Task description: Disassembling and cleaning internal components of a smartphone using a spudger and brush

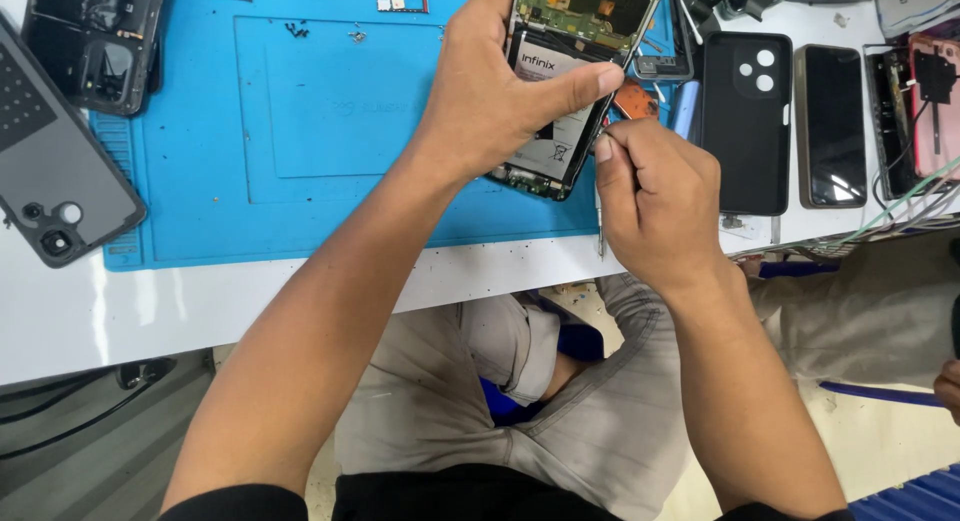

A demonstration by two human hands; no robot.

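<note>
From the head camera, the left hand [490, 91] grips an opened phone [570, 81] tilted above the blue mat [300, 121] on the bench [200, 301], steadying it, while the right hand [655, 196] pinches thin tweezers [600, 226] against its right edge.

A white rectangular battery label [545, 101] with black print lay inside the opened phone over the blue mat. A dark glossy phone screen [830, 126] lay near the surface's right edge.
</note>
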